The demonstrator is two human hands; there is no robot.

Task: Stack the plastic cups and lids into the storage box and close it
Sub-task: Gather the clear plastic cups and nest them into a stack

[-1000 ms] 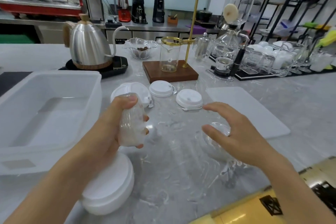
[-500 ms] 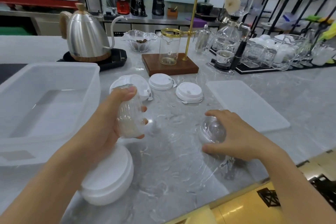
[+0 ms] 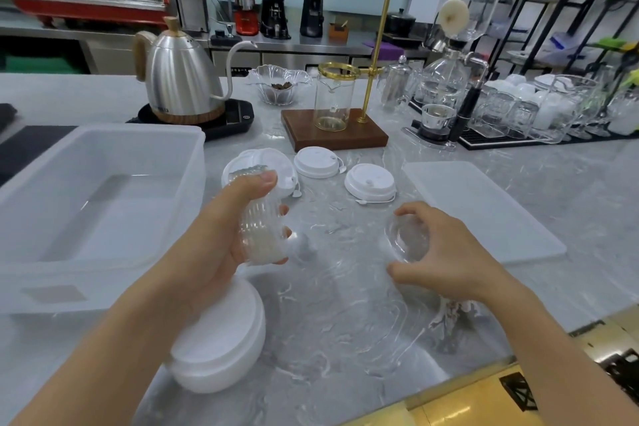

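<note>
My left hand (image 3: 221,235) grips a stack of clear plastic cups (image 3: 261,235) held above the marble counter. My right hand (image 3: 446,252) curls round a single clear cup (image 3: 406,242) lying on its side on the counter. The open translucent storage box (image 3: 103,156) stands at the left, with nothing inside. Its flat lid (image 3: 484,211) lies at the right. Three white cup lids sit behind my hands: one (image 3: 276,159) partly hidden by the stack, one (image 3: 316,161) in the middle, one (image 3: 370,182) to the right.
A white foam bowl stack (image 3: 221,346) sits under my left forearm near the counter's front edge. Behind stand a steel kettle (image 3: 179,79) on a scale, a glass bowl (image 3: 276,86), a wooden drip stand (image 3: 335,133) and several glasses (image 3: 518,111).
My right hand came down and closed round the single clear cup on the counter. My left hand kept hold of the cup stack, nearly still.
</note>
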